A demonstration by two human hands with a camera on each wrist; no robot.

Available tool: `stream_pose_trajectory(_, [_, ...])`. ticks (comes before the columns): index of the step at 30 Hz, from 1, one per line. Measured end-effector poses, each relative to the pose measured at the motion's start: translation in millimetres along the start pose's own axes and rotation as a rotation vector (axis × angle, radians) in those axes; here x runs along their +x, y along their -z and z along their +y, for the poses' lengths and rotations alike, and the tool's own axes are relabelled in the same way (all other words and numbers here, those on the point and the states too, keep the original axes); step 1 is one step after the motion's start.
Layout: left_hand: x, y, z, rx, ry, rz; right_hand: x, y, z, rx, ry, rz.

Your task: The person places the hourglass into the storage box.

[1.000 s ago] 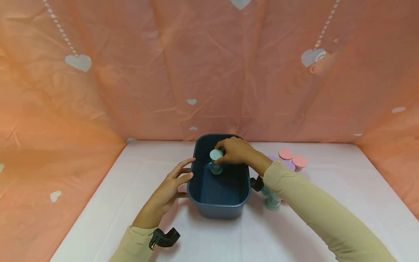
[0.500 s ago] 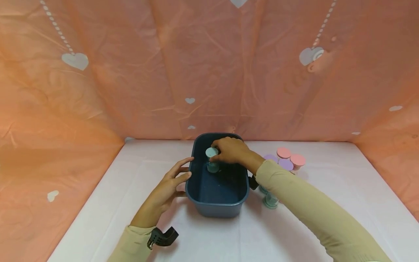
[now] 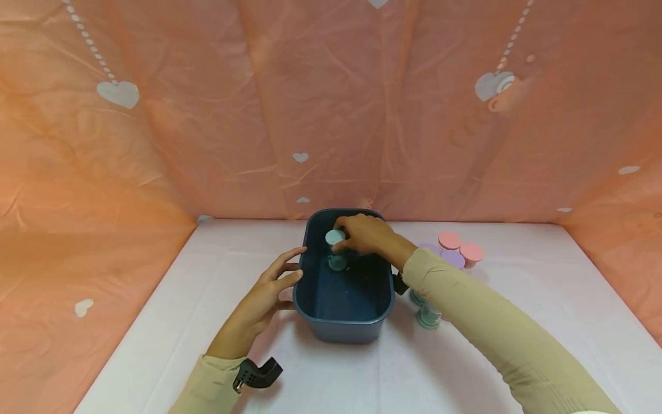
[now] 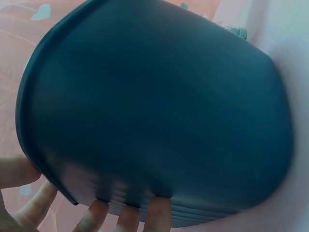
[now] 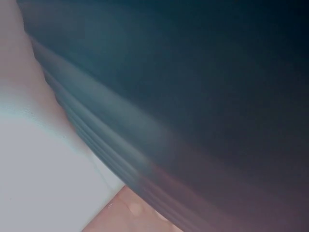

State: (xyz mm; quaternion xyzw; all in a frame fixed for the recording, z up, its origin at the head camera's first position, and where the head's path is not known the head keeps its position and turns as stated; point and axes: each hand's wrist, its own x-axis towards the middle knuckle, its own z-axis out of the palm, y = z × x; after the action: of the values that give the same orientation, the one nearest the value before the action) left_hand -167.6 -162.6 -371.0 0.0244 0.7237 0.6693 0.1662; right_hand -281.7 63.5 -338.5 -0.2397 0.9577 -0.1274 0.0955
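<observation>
An orange-pink sheet (image 3: pixel 331 103) with pale hearts hangs behind and beside a white table (image 3: pixel 439 374). A dark blue bin (image 3: pixel 343 330) stands upright on it, near the middle. Inside, towards the far left, is a small clear piece (image 3: pixel 337 263) with a pale green cap; the right hand (image 3: pixel 366 236) reaches over the bin's right side and grasps it near the top between thumb and finger. Only the head view shows this grasp: the right wrist view is filled by the bin's ribbed outer wall, with white table and a corner of sheet at left and below.

The left hand (image 3: pixel 264 299) is spread and relaxed at the bin's left side, gripping nothing. The left wrist view adds what the head view cannot show clearly: fingertips (image 4: pixel 158 210) resting against ribbed wall below the rim, and a green object (image 4: pixel 239 33) peeking out past the bin.

On the right of the table, partly covered by the right sleeve (image 3: pixel 496 328), pink-topped pieces (image 3: pixel 472 253) stand far, purple-topped ones (image 3: pixel 453 259) beside them, and a green-based piece (image 3: pixel 429 317) nearer.
</observation>
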Motion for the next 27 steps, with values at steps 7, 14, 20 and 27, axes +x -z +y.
stream_pose_trajectory(7, [-1.4,-1.6,0.9,-0.006,-0.015,0.007,-0.4,0.3,1.1,-0.022,0.018,-0.003])
stream_pose_trajectory(14, [-1.6,-3.1,0.8,-0.006,-0.01,0.007,-0.9,-0.7,2.8,-0.021,0.012,0.001])
stream_pose_trajectory(20, [-1.2,-4.1,1.9,-0.005,-0.013,0.012,-3.8,-1.2,4.2,-0.009,0.014,0.049])
stream_pose_trajectory(27, [-2.8,-2.4,0.6,0.005,-0.01,0.014,-20.0,2.8,3.2,0.077,0.061,0.168])
